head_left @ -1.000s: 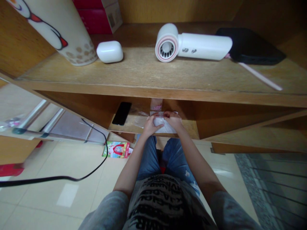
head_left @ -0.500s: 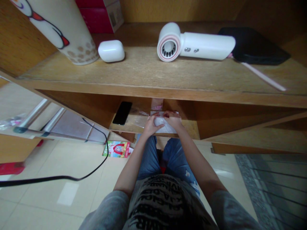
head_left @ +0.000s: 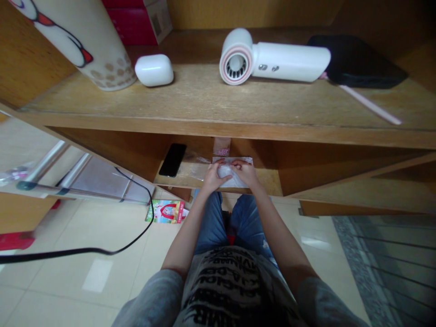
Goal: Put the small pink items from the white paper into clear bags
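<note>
On the lower shelf lies a white sheet (head_left: 237, 182), under both hands. A small whitish rounded piece (head_left: 224, 171) rests on it between them; its kind is too blurred to tell. My left hand (head_left: 213, 178) curves around its left side, thumb along the near edge and fingers at the far edge. From the right, my right hand (head_left: 245, 173) bends over the sheet with thumb and fingertips pinched together beside the piece. Whatever sits in that pinch is too small to make out. Left of my left hand lies a clear plastic wrapper (head_left: 196, 171).
A black phone (head_left: 173, 160) lies on the lower shelf's left; a pink packet (head_left: 222, 147) stands behind the sheet. Above are a patterned cup (head_left: 102, 59), white earbud case (head_left: 154, 70), handheld fan (head_left: 282, 61) and black case (head_left: 357, 61). A black cable (head_left: 102, 251) hangs at left.
My right fingertips have shifted slightly over the sheet and draw closer together. My left hand stays around the piece. The whole view has moved a little.
</note>
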Motion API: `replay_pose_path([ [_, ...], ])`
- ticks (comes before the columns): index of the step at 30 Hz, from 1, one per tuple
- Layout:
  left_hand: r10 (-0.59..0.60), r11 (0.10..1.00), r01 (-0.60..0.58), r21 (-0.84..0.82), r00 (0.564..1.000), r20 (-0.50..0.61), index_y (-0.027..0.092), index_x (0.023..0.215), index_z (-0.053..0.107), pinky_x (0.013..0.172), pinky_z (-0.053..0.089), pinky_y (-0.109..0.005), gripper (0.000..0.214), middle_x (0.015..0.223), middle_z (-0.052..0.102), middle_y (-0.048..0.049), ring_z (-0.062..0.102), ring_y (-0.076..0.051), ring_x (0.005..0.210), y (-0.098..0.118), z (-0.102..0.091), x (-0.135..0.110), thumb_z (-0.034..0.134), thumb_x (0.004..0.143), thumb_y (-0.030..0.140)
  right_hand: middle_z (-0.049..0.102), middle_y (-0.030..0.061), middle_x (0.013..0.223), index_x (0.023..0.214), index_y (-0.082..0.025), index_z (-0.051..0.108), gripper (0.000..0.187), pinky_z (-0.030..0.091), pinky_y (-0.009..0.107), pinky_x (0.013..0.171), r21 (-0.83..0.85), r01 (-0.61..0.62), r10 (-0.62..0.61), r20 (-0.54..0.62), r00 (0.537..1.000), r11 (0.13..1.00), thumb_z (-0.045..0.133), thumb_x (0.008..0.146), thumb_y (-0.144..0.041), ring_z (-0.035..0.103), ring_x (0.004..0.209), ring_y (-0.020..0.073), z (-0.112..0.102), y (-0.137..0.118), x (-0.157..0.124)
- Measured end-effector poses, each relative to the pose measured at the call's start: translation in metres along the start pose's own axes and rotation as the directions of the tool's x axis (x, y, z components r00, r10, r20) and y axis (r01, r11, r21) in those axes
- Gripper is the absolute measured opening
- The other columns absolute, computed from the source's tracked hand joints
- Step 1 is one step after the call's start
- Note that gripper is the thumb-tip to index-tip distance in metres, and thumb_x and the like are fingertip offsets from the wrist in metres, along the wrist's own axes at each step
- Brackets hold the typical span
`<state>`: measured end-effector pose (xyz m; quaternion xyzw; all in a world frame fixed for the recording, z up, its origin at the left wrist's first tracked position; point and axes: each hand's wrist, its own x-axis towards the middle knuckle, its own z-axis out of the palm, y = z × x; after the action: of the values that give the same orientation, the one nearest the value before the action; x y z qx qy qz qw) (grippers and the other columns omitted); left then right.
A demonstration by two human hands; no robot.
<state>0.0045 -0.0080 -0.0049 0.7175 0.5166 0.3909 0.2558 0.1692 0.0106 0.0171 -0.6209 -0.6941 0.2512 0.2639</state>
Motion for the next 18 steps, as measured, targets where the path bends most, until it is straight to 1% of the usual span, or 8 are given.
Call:
replay_pose_path([
  [3, -0.007, 1.000, 0.007, -0.019, 1.000, 0.007, 0.020, 0.114, 0.049, 0.094, 0.044, -0.037, 0.059, 0.118, 0.058, -0.0069, 0.053, -0.022, 0.108, -0.001, 0.001, 0.000, 0.075, 0.064, 0.038, 0.068, 0.0006, 0.076, 0.084, -0.022, 0.068, 0.021, 0.043, 0.023, 0.065, 0.034, 0.029, -0.028, -0.016, 0.999, 0.999, 0.053, 0.080, -0.035, 0.060, 0.069, 0.0132, 0.001, 0.004, 0.003],
  [6, -0.019, 0.999, 0.019, -0.031, 1.000, 0.014, 0.021, 0.112, 0.051, 0.094, 0.044, -0.037, 0.057, 0.120, 0.057, -0.0069, 0.053, -0.023, 0.109, 0.000, 0.001, 0.000, 0.075, 0.063, 0.037, 0.069, 0.0005, 0.081, 0.086, -0.022, 0.068, 0.018, 0.044, 0.023, 0.069, 0.026, 0.009, -0.008, -0.054, 0.999, 1.000, 0.054, 0.079, -0.032, 0.061, 0.075, 0.0137, -0.002, 0.008, 0.004],
  [8, -0.017, 0.999, 0.018, -0.035, 1.000, 0.009, 0.021, 0.110, 0.052, 0.093, 0.044, -0.037, 0.055, 0.121, 0.057, -0.0067, 0.053, -0.023, 0.109, 0.000, 0.000, 0.000, 0.076, 0.063, 0.038, 0.069, 0.0001, 0.083, 0.087, -0.023, 0.067, 0.017, 0.044, 0.023, 0.071, 0.001, -0.016, 0.016, -0.059, 0.998, 1.000, 0.055, 0.078, -0.030, 0.061, 0.077, 0.0141, -0.006, 0.010, 0.003],
  [14, -0.004, 1.000, 0.004, -0.029, 1.000, -0.004, 0.021, 0.110, 0.053, 0.093, 0.044, -0.037, 0.055, 0.119, 0.058, -0.0066, 0.052, -0.022, 0.108, -0.001, 0.001, 0.000, 0.075, 0.064, 0.038, 0.069, -0.0001, 0.083, 0.090, -0.025, 0.066, 0.018, 0.044, 0.023, 0.068, -0.153, -0.065, 0.061, -0.033, 0.998, 0.986, 0.055, 0.077, -0.030, 0.062, 0.079, 0.0155, -0.013, 0.002, 0.002],
  [18, -0.001, 1.000, 0.001, -0.012, 1.000, 0.000, 0.021, 0.110, 0.053, 0.093, 0.044, -0.038, 0.055, 0.120, 0.057, -0.0069, 0.053, -0.023, 0.108, -0.003, 0.002, 0.000, 0.076, 0.063, 0.039, 0.069, -0.0003, 0.088, 0.092, -0.025, 0.065, 0.019, 0.043, 0.023, 0.068, -0.255, -0.045, 0.052, 0.022, 0.998, 0.966, 0.054, 0.077, -0.027, 0.062, 0.081, 0.0151, -0.010, -0.005, 0.007],
])
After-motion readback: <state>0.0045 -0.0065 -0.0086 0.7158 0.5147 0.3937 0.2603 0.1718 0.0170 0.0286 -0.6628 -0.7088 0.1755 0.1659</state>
